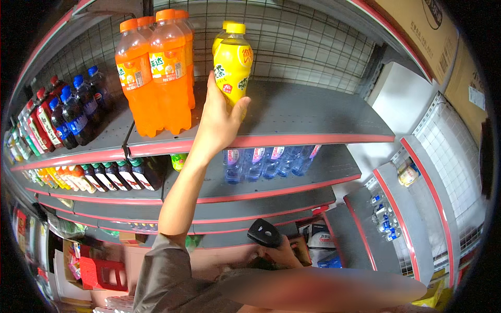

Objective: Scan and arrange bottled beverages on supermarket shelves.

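My left hand (221,117) is raised to the upper shelf and wrapped around a yellow-capped plastic drink bottle (233,58) with a yellow label. The bottle is upright; its base is partly behind the hand, so I cannot tell whether it touches the shelf. A second yellow bottle (218,41) stands right behind it. To their left are several orange soda bottles (168,78) with orange caps. Lower down, near my body, my right hand (285,254) is closed on a black handheld device (264,233), its kind unclear, with its rounded head pointing up and left.
The grey metal shelf (313,105) has a red front edge and a wire mesh back. Dark cola bottles (76,117) stand left, water bottles (270,162) one shelf below. Cardboard boxes (442,43) are at upper right, a red plastic stool (103,274) at lower left.
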{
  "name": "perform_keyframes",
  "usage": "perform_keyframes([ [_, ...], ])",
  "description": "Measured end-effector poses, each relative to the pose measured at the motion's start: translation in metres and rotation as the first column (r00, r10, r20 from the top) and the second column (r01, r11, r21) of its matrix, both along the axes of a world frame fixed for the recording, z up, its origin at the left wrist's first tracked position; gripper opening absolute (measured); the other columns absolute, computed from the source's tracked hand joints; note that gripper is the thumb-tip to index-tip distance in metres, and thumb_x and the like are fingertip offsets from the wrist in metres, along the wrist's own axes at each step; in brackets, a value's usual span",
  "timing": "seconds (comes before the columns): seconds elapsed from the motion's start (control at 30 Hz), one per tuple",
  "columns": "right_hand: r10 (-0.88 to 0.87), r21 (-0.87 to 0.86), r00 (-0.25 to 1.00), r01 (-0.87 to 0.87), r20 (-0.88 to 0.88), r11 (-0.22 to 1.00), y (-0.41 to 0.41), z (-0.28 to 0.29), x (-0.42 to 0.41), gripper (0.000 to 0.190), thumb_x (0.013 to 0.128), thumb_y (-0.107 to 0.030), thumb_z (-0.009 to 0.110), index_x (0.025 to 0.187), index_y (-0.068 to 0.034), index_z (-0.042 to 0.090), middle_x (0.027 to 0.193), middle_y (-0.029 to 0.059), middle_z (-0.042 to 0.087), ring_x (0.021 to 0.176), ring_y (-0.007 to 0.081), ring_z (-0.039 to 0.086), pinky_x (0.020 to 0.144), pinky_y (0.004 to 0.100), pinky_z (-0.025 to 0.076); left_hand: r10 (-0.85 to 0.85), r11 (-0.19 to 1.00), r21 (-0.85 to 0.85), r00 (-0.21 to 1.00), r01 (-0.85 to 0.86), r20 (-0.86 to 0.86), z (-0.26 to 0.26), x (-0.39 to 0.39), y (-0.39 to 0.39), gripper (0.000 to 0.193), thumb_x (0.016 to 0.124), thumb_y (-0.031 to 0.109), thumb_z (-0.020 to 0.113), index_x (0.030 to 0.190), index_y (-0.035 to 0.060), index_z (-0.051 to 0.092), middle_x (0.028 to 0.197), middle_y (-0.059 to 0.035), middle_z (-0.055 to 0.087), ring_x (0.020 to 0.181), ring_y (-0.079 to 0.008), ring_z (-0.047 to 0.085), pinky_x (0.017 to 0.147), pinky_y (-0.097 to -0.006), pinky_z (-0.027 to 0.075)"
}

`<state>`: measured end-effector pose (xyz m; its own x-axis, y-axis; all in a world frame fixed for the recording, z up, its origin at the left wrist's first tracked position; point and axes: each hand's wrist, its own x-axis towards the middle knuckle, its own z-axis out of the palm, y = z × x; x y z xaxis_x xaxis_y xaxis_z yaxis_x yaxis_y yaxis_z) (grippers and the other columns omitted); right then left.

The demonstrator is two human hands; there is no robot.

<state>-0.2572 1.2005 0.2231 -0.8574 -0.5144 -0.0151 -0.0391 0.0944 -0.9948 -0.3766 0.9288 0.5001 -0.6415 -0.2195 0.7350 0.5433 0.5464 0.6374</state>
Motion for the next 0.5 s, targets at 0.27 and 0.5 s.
perform_keyframes([
  [0.27,0.021,0.185,0.991,-0.046,0.132,0.982,0.016,-0.02,0.004,0.033,0.078,-0.01,0.076,0.108,-0.003,0.065,0.096,0.006,0.069,0.086,0.0127,0.061,0.078,0.0331,0.051,-0.176,0.977,0.108,0.983,0.181,-0.053,0.002,-0.008,-0.003,0.069,0.087,0.006,0.066,0.14,-0.0056,0.024,0.121,-0.0215,0.052,0.11,-0.0272,0.055,0.096,-0.037,0.045],
  [0.5,-0.016,0.228,0.999,0.022,-0.03,0.973,-0.006,0.056,0.021,0.025,0.082,-0.009,0.073,0.104,-0.003,0.065,0.092,0.0057,0.069,0.083,0.0126,0.061,0.074,0.0333,0.051,0.283,0.959,0.04,0.935,-0.281,-0.215,-0.008,0.005,0.009,0.081,0.082,0.015,0.073,0.14,-0.009,0.022,0.131,-0.0312,0.046,0.12,-0.0417,0.05,0.102,-0.0431,0.041],
])
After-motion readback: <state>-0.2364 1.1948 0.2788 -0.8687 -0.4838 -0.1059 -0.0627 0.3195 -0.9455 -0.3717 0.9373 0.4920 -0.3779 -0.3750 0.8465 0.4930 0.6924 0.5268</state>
